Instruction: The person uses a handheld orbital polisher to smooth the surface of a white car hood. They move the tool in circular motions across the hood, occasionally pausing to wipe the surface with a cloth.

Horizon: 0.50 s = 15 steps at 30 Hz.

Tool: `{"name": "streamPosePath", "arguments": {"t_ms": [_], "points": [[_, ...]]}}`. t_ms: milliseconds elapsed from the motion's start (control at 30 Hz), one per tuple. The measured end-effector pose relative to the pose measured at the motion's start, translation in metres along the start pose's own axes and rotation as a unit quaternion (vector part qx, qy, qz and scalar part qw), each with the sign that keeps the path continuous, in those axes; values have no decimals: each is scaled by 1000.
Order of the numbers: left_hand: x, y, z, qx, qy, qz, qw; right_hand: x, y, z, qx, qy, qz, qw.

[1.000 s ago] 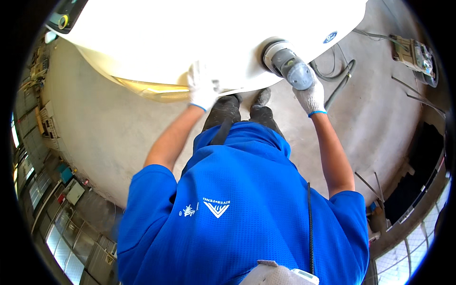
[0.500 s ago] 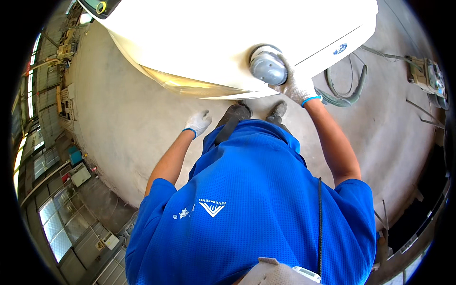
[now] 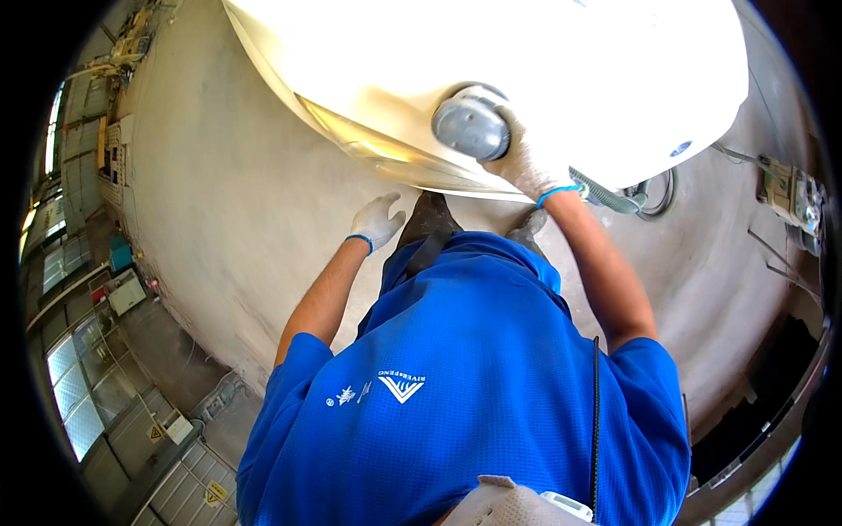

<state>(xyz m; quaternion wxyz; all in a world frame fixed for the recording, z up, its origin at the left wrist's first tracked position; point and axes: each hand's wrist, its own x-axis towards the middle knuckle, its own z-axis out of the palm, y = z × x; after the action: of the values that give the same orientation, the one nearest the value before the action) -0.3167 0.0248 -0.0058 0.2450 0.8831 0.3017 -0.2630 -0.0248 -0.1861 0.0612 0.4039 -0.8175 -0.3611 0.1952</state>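
My right hand [image 3: 531,167], in a white knit glove with a blue cuff, is closed round a round grey power sander [image 3: 471,124]. The sander lies with its pad against the white front panel of a car [image 3: 579,70], just above the headlight [image 3: 373,145]. A ribbed green hose [image 3: 607,195] trails from beneath my right wrist. My left hand [image 3: 378,220], gloved the same way, hangs free near the headlight's lower edge, its fingers apart and slightly bent. Nothing is in it, and it does not touch the car.
My shoes stand on the grey floor [image 3: 228,175] close under the car's front edge. A wheeled machine [image 3: 792,195] stands at the right, with a hose running toward the car. Benches and cabinets [image 3: 127,294] line the left side.
The sander has moved left across the panel, farther from the car's front badge, with my right hand still round it. The view has shifted, and my left hand stays free.
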Motion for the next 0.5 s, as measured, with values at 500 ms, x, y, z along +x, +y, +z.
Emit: {"name": "streamPosePath", "arguments": {"t_ms": [500], "points": [[151, -75, -178, 29, 355, 237, 904, 12, -75, 5, 34, 52, 302, 951]]}}
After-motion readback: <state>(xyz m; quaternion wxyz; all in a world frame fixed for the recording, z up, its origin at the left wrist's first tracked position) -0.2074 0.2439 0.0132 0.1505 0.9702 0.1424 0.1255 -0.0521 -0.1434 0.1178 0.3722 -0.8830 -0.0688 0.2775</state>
